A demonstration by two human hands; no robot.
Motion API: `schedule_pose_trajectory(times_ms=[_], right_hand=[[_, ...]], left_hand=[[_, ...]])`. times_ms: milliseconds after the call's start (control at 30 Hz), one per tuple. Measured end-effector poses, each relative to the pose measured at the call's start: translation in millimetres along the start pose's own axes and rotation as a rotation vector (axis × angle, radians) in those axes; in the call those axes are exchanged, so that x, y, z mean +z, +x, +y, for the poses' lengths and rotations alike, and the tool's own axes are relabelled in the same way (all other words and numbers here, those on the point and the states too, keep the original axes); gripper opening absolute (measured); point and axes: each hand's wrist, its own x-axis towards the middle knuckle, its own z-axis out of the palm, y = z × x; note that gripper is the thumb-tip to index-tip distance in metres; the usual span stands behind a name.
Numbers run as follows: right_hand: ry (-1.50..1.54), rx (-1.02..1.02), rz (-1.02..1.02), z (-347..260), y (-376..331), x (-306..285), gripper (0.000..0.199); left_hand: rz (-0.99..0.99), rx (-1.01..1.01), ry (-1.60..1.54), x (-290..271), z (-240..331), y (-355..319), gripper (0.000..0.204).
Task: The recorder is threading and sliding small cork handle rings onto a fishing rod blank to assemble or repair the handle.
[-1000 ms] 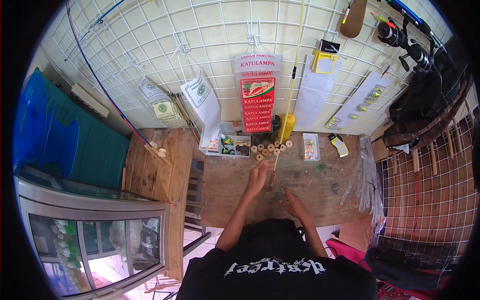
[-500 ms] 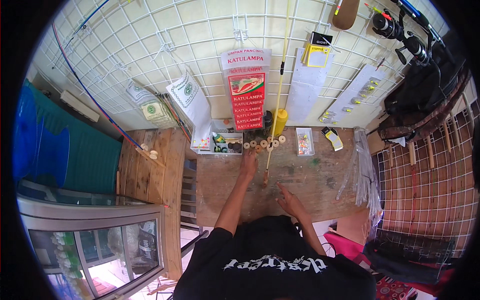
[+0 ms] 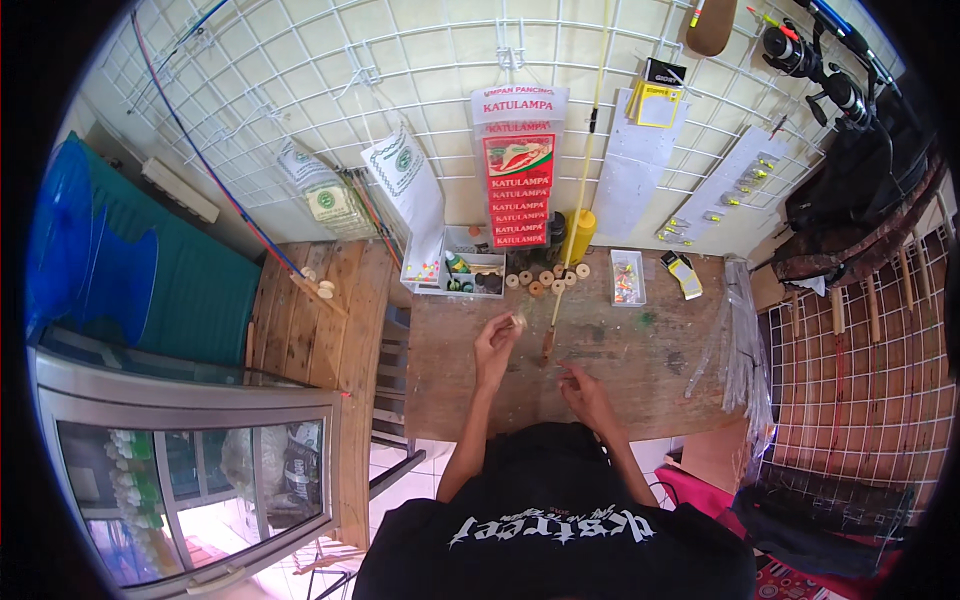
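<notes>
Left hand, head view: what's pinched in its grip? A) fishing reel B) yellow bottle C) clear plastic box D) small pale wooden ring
D: the left hand is raised over the wooden table with a small pale wooden ring at its fingertips, like the row of rings near the wall. The yellow bottle stands untouched at the back.

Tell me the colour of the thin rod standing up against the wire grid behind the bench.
Yellow: the thin rod shows best in the head view.
</notes>
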Motion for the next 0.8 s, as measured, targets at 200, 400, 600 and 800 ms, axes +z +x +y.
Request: schedule_pose_trajectory(times_ms=[200,400,600,800], right_hand=[[0.301,-0.049,0.244,-80,9,-13,0.020],[0.162,-0.319,0.411,-113,7,-26,0.018],[0.046,-0.416,0.458,-122,3,-32,0.019],[-0.053,-0.493,0.480,-121,1,-35,0.021]], left_hand=[[-0.091,0.050,-0.225,4,55,-54,0.041],[-0.159,0.301,-0.110,14,76,-71,0.044],[-0.186,0.393,-0.025,20,95,-73,0.048],[-0.198,0.349,-0.004,22,93,-75,0.041]])
